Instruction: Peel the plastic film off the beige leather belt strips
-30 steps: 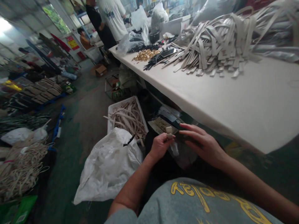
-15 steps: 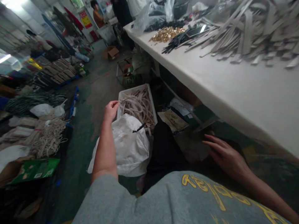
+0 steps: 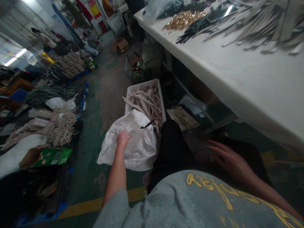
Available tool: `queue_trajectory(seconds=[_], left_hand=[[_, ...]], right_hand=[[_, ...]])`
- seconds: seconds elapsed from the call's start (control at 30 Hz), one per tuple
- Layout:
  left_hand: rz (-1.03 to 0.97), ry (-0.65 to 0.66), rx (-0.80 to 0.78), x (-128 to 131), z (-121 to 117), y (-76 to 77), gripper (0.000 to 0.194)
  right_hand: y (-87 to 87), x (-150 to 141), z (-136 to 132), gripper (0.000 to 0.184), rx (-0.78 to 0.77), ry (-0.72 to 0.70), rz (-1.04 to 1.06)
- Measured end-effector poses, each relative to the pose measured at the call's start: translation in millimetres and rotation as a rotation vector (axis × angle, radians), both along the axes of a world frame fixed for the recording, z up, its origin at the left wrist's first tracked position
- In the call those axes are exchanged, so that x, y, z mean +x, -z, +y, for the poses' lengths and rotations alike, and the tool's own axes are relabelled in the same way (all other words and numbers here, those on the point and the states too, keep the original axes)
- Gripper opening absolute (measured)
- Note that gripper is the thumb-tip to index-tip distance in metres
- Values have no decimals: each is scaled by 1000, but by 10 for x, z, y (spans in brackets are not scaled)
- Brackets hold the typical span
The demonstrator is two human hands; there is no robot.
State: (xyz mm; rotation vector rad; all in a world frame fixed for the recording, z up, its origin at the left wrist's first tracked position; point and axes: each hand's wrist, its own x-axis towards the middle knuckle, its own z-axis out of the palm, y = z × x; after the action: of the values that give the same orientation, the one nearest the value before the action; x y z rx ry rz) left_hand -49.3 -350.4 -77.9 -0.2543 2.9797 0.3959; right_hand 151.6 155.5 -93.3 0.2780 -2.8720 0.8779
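My left hand (image 3: 123, 139) is over the white woven sack (image 3: 142, 148), its thumb and fingers apart and nothing seen in them. Whether it touches the sack I cannot tell. A short black strip (image 3: 147, 124) lies on top of the sack. Just beyond stands a white plastic crate (image 3: 162, 103) filled with tangled beige straps (image 3: 146, 101), some hanging over its rim. My right hand (image 3: 229, 156) is at my right side, below the table edge, with fingers stretched out and holding nothing.
A white-topped table (image 3: 237, 69) runs along the right, bearing grey straps (image 3: 263, 28), gold metal pieces (image 3: 185, 19) and black strips (image 3: 192, 30). Pallets at left carry rope bundles (image 3: 63, 129) and a green box (image 3: 53, 156). A cardboard box (image 3: 120, 45) and another person (image 3: 46, 39) are farther back.
My left hand has drawn back from the crate's near left side to over the sack, and its fingers have spread. The view has shifted; my right hand stays outstretched.
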Motion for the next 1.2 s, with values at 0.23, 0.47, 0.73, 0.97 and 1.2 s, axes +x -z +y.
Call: queue_trajectory(seconds=[0.23, 0.47, 0.73, 0.97, 1.2], left_hand=[[23, -30, 99, -98, 148, -90, 17], [305, -45, 728, -274, 566, -896, 21], [-19, 107, 1673, -144, 2128, -1841, 15], [-396, 118, 1821, -4, 3318, -1956, 12], [-220, -19, 1903, -621, 3575, -1727, 12]], right_hand=[[80, 146, 79, 32, 10, 28, -33], [160, 168, 96, 35, -102, 46, -54], [-615, -353, -303, 40, -597, -23, -176], [-1186, -843, -744, 66, -1105, -230, -213], [-1045, -632, -799, 42, -1391, -181, -462]])
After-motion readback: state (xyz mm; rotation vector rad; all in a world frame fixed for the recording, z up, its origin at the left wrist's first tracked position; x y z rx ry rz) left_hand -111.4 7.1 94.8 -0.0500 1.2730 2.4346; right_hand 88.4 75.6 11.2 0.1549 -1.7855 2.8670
